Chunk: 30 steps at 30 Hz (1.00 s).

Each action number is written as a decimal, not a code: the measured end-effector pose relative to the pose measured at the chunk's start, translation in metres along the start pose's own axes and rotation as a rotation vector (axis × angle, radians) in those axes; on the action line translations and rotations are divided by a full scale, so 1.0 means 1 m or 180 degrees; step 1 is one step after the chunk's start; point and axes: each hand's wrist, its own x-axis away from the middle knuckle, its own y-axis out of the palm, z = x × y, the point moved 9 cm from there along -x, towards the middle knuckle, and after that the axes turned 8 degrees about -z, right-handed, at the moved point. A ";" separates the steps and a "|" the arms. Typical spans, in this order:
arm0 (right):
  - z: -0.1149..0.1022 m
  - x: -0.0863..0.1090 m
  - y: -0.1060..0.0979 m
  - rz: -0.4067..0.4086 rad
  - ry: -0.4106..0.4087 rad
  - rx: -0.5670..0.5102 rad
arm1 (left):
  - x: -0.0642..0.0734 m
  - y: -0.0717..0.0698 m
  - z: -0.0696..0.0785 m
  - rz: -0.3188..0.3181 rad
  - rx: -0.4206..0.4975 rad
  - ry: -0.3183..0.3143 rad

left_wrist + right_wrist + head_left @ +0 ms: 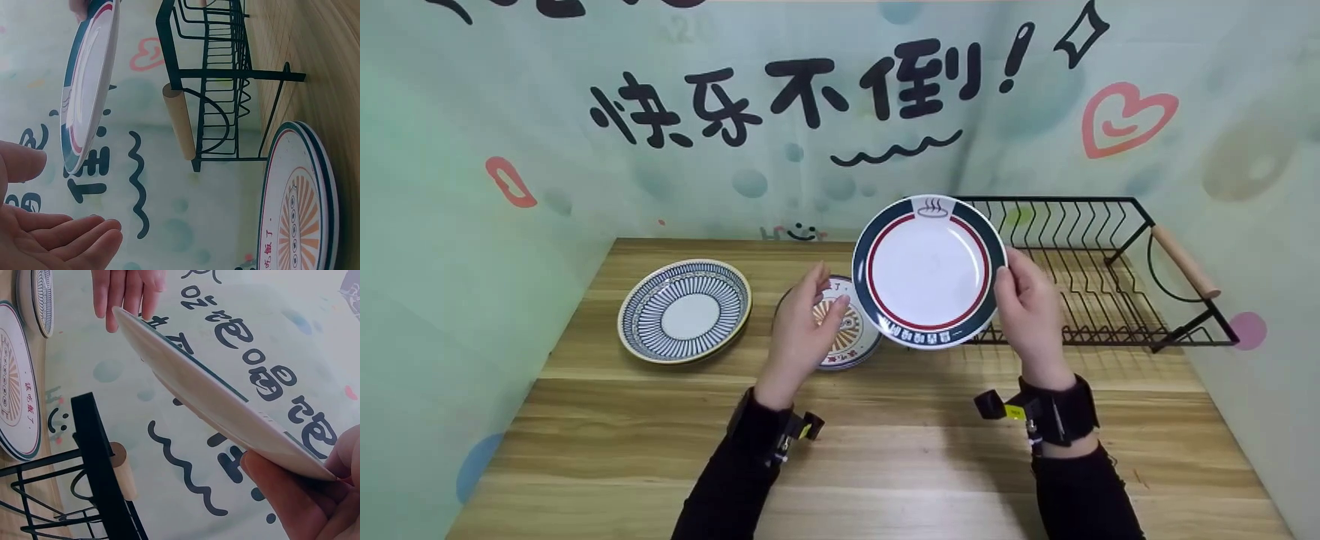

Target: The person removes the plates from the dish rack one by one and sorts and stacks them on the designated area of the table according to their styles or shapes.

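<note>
A round white plate point(928, 274) with a dark green rim and a red ring is raised above the table, its face toward the head camera. My right hand point(1033, 311) grips its right edge, thumb on the rim; in the right wrist view the plate's pale underside point(208, 402) shows above the fingers. My left hand point(801, 330) is beside the plate's left edge, fingers extended and apart from it in the left wrist view. Below that hand lie stacked plates point(298, 214), the top one with an orange ray pattern; the hand partly hides them in the head view.
Blue-and-white striped dishes point(690, 315) sit at the left of the wooden table point(885, 465). A black wire dish rack point(1099, 300) with a wooden handle point(1185, 262) stands at the back right, partly behind the held plate. A printed cloth point(780, 172) hangs behind.
</note>
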 end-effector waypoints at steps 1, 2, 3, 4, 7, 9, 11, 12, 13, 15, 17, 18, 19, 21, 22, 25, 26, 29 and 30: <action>0.000 0.000 0.000 0.0005 -0.0018 0.0019 | 0.000 0.000 0.000 0.0003 0.0009 0.0024; -0.001 0.001 0.001 0.0008 -0.0036 0.0034 | 0.000 0.001 0.000 0.0006 0.0021 0.0036; -0.001 0.001 0.002 0.0007 -0.0051 0.0032 | 0.000 0.001 0.000 0.0005 0.0040 0.0035; -0.002 0.002 0.002 0.0006 -0.0077 0.0035 | 0.000 0.001 -0.001 0.0001 0.0069 0.0023; -0.003 0.003 0.004 0.0000 -0.0122 0.0065 | 0.000 0.003 -0.002 -0.0018 0.0165 -0.0028; -0.004 0.005 0.006 -0.0024 -0.0143 0.0054 | 0.000 0.004 -0.003 -0.0042 0.0221 -0.0069; -0.004 0.005 0.008 -0.0061 -0.0161 0.0009 | 0.000 0.004 -0.003 -0.0053 0.0262 -0.0101; -0.004 0.006 0.010 -0.0086 -0.0158 -0.0021 | 0.000 0.005 -0.003 -0.0051 0.0276 -0.0119; -0.004 0.007 0.010 -0.0112 -0.0165 -0.0047 | 0.000 0.005 -0.003 -0.0043 0.0293 -0.0124; -0.003 0.007 0.012 -0.0154 -0.0176 -0.0095 | 0.001 0.004 -0.003 -0.0019 0.0332 -0.0126; -0.009 0.009 0.013 -0.0163 -0.0211 -0.0073 | 0.001 0.004 -0.003 0.0011 0.0369 -0.0096; -0.009 0.009 0.014 -0.0158 -0.0227 -0.0049 | 0.001 0.004 -0.003 0.0024 0.0388 -0.0083; -0.009 0.010 0.014 -0.0145 -0.0246 -0.0018 | 0.001 0.003 -0.003 0.0031 0.0413 -0.0073; -0.010 0.011 0.014 -0.0106 -0.0259 0.0075 | 0.000 0.003 -0.003 0.0033 0.0454 -0.0063; -0.010 0.011 0.015 -0.0096 -0.0262 0.0111 | 0.000 0.003 -0.003 0.0033 0.0482 -0.0064; -0.003 0.012 0.016 -0.0108 -0.0251 0.0112 | 0.000 0.004 -0.005 0.0036 0.0536 -0.0105; -0.003 0.012 0.016 -0.0121 -0.0253 0.0095 | 0.000 0.003 -0.005 0.0042 0.0546 -0.0109; -0.002 0.012 0.018 -0.0171 -0.0274 -0.0039 | -0.001 0.003 -0.006 0.0070 0.0554 -0.0118; -0.003 0.012 0.019 -0.0185 -0.0288 -0.0065 | -0.001 0.003 -0.006 0.0077 0.0549 -0.0118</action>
